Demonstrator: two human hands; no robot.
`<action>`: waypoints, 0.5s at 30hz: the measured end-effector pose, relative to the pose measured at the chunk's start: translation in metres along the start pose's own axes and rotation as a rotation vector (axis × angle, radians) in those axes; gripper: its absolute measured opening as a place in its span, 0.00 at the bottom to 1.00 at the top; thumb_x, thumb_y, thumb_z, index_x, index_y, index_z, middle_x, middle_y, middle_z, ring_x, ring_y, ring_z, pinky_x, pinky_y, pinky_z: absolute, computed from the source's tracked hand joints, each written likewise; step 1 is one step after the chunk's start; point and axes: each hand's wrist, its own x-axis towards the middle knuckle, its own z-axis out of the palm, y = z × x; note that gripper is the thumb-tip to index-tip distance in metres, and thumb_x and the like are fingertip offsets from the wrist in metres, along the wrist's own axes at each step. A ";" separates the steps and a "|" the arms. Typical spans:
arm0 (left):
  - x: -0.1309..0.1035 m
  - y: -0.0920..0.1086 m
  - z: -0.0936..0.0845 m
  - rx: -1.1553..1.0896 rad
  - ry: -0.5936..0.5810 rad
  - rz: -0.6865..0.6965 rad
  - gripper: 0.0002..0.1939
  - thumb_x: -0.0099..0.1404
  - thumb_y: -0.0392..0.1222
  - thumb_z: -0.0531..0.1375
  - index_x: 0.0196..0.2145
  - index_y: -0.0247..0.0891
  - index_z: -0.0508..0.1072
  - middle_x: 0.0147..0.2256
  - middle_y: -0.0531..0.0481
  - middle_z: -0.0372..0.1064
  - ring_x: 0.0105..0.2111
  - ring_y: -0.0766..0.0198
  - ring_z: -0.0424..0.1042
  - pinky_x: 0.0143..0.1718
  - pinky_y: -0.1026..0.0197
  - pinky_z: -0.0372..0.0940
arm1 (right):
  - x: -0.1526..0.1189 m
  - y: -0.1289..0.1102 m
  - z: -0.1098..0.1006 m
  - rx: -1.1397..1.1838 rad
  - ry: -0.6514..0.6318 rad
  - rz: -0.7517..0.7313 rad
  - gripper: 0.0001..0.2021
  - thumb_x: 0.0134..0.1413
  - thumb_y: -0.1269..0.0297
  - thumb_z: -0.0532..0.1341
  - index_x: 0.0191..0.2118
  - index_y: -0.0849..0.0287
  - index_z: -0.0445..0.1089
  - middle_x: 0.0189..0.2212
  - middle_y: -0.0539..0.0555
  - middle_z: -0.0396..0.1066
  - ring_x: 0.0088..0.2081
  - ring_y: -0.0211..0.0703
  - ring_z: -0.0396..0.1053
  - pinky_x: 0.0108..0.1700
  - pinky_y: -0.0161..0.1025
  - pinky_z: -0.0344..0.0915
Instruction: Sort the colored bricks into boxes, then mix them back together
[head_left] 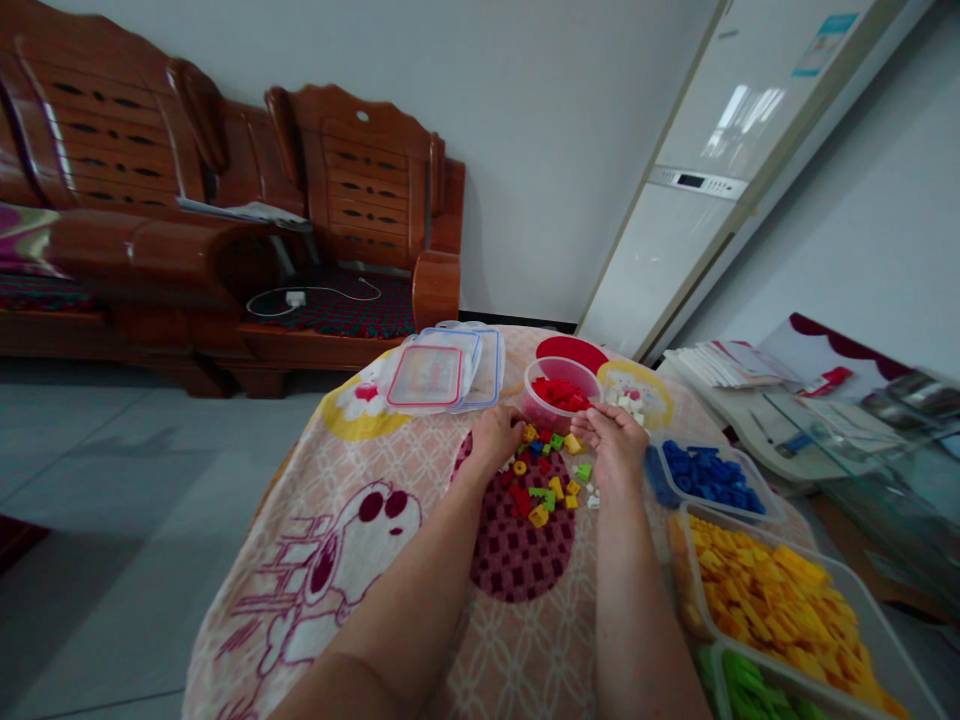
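Note:
A loose pile of small plastic building blocks (555,489) in red, yellow, green, blue and white lies on the patterned cloth between my hands. My left hand (497,436) rests at the pile's left edge, its fingers curled down by the blocks; whatever is under the fingertips is hidden. Just right of the round tub (534,402) of red blocks (561,393), my right hand (616,440) is raised with thumb and fingers pinched together near the rim. What sits in that pinch is too small to make out. White blocks (628,404) lie behind my right hand.
Clear lids (426,376) are stacked at the table's far left, and a red round lid (571,351) lies behind the tub. Along the right edge stand boxes of blue blocks (709,478), yellow blocks (780,600) and green blocks (754,690). A wooden sofa (360,200) stands beyond.

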 end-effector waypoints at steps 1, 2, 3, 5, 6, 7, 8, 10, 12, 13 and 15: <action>0.000 0.000 0.000 0.002 -0.002 -0.002 0.15 0.63 0.41 0.56 0.43 0.44 0.80 0.41 0.47 0.78 0.42 0.59 0.74 0.46 0.61 0.66 | 0.001 0.000 -0.002 0.014 -0.008 0.005 0.15 0.34 0.65 0.70 0.32 0.62 0.70 0.22 0.52 0.76 0.24 0.43 0.76 0.29 0.40 0.76; 0.000 0.000 -0.001 0.002 -0.002 -0.002 0.15 0.63 0.41 0.56 0.43 0.44 0.80 0.41 0.47 0.78 0.42 0.59 0.74 0.46 0.61 0.66 | 0.002 -0.001 -0.003 0.025 -0.021 0.014 0.15 0.34 0.66 0.70 0.33 0.63 0.70 0.23 0.53 0.76 0.25 0.43 0.76 0.31 0.41 0.77; -0.001 0.001 -0.001 0.001 -0.001 0.000 0.15 0.63 0.41 0.56 0.43 0.44 0.80 0.41 0.47 0.78 0.42 0.59 0.74 0.46 0.61 0.66 | 0.002 -0.001 -0.004 0.033 -0.037 0.023 0.16 0.34 0.68 0.70 0.34 0.63 0.71 0.25 0.54 0.77 0.27 0.44 0.77 0.32 0.41 0.77; -0.001 0.001 -0.002 -0.002 0.004 0.004 0.15 0.63 0.40 0.55 0.43 0.44 0.80 0.41 0.47 0.78 0.42 0.59 0.74 0.45 0.61 0.66 | 0.002 -0.003 -0.003 0.043 -0.070 0.032 0.17 0.35 0.70 0.69 0.37 0.64 0.72 0.28 0.55 0.78 0.30 0.44 0.77 0.35 0.41 0.77; -0.001 0.002 -0.002 -0.003 0.003 0.004 0.15 0.63 0.40 0.55 0.43 0.44 0.80 0.41 0.47 0.78 0.42 0.59 0.74 0.45 0.61 0.66 | 0.001 -0.005 -0.003 0.047 -0.082 0.031 0.17 0.35 0.70 0.68 0.37 0.64 0.72 0.29 0.56 0.78 0.31 0.44 0.78 0.36 0.41 0.77; -0.001 0.002 -0.002 -0.003 -0.002 0.001 0.15 0.63 0.40 0.55 0.43 0.44 0.80 0.41 0.47 0.78 0.42 0.59 0.74 0.45 0.61 0.66 | 0.000 -0.006 -0.002 0.045 -0.092 0.028 0.17 0.36 0.70 0.68 0.37 0.64 0.72 0.29 0.56 0.78 0.31 0.44 0.77 0.36 0.41 0.77; 0.000 0.002 -0.002 -0.002 -0.006 -0.005 0.15 0.64 0.40 0.55 0.43 0.44 0.80 0.42 0.47 0.78 0.42 0.59 0.74 0.45 0.61 0.66 | -0.001 -0.008 -0.002 0.034 -0.102 0.028 0.16 0.36 0.69 0.68 0.37 0.64 0.72 0.29 0.55 0.78 0.30 0.43 0.77 0.35 0.41 0.77; 0.000 0.001 -0.001 -0.004 -0.007 -0.011 0.15 0.64 0.40 0.56 0.44 0.44 0.80 0.42 0.47 0.78 0.43 0.60 0.74 0.46 0.62 0.66 | -0.003 -0.010 -0.001 -0.033 -0.142 0.058 0.14 0.37 0.67 0.68 0.35 0.63 0.72 0.26 0.54 0.77 0.26 0.42 0.76 0.30 0.38 0.76; 0.001 0.000 0.000 -0.009 -0.005 -0.013 0.15 0.64 0.40 0.56 0.44 0.44 0.79 0.42 0.48 0.78 0.43 0.60 0.74 0.47 0.62 0.66 | -0.006 -0.013 -0.002 -0.160 -0.210 0.117 0.13 0.38 0.63 0.67 0.33 0.63 0.73 0.22 0.53 0.76 0.21 0.39 0.73 0.22 0.34 0.71; 0.001 0.000 0.000 -0.011 -0.004 -0.013 0.15 0.63 0.40 0.56 0.44 0.44 0.80 0.42 0.48 0.78 0.43 0.60 0.74 0.47 0.62 0.66 | -0.007 -0.013 -0.003 -0.236 -0.249 0.146 0.12 0.39 0.62 0.67 0.32 0.63 0.73 0.21 0.52 0.75 0.18 0.38 0.71 0.19 0.32 0.68; 0.002 -0.001 0.001 -0.014 -0.001 -0.004 0.15 0.63 0.40 0.56 0.43 0.44 0.80 0.41 0.48 0.78 0.42 0.60 0.74 0.46 0.62 0.66 | -0.010 -0.013 -0.003 -0.395 -0.332 0.186 0.12 0.40 0.59 0.66 0.30 0.62 0.73 0.18 0.50 0.73 0.15 0.35 0.67 0.14 0.29 0.61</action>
